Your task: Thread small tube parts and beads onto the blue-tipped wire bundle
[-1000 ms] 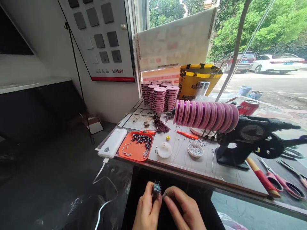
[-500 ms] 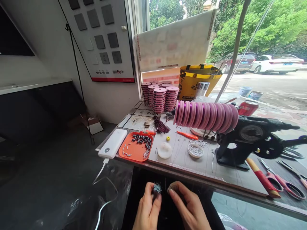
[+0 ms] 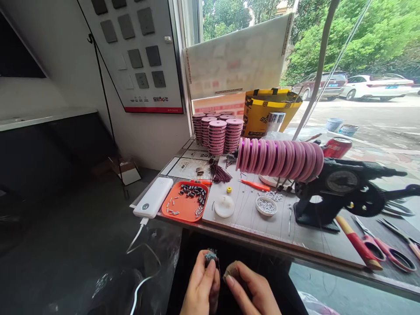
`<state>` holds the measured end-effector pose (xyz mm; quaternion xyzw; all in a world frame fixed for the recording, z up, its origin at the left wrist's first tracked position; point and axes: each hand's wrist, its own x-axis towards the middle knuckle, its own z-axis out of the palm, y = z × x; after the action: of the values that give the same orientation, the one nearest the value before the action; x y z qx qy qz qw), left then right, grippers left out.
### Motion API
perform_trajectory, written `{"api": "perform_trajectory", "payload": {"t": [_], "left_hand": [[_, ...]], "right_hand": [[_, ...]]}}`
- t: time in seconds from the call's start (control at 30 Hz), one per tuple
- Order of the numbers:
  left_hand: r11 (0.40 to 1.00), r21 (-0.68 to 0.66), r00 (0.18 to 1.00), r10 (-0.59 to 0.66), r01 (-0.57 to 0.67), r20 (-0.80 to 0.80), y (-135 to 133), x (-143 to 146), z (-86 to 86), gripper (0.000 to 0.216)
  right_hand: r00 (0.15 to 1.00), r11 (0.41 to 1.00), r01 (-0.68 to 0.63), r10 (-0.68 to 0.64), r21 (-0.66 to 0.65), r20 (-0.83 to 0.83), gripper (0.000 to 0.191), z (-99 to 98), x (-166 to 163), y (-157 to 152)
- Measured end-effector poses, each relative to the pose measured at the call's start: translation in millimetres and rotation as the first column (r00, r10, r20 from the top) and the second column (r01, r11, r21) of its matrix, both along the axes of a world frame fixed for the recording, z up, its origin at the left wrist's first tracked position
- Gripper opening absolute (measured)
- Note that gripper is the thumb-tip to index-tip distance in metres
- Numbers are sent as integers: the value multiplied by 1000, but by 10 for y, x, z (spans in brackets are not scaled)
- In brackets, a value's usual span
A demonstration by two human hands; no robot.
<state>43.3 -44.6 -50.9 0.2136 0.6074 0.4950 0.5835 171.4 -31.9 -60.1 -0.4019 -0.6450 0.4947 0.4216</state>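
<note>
Below the front edge of the desk (image 3: 249,216), the left hand (image 3: 200,288) pinches a small blue-grey bundle (image 3: 210,256) at its fingertips, while the right hand (image 3: 254,292), just beside it, grips a brownish tuft (image 3: 231,271).

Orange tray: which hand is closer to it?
Left. The left hand, pinching a grey bundle, is just below the orange tray; the right hand, holding a brown tuft, is farther right.
</note>
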Motion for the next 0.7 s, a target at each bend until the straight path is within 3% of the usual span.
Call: {"api": "perform_trajectory", "payload": {"t": [0.2, 0.43, 0.7], "left_hand": [[995, -16, 995, 99, -99, -31, -10, -2, -61, 49], [990, -75, 993, 116, -117, -21, 22, 29, 60, 55], [997, -69, 998, 36, -32, 55, 48, 47, 168, 57]], "right_hand": [[999, 999, -33, 33, -6, 27, 28, -16, 4, 8], [1000, 999, 16, -17, 35, 16, 25, -17, -11, 1], [1000, 1000, 2, -2, 1, 22, 27, -54, -11, 28]]}}
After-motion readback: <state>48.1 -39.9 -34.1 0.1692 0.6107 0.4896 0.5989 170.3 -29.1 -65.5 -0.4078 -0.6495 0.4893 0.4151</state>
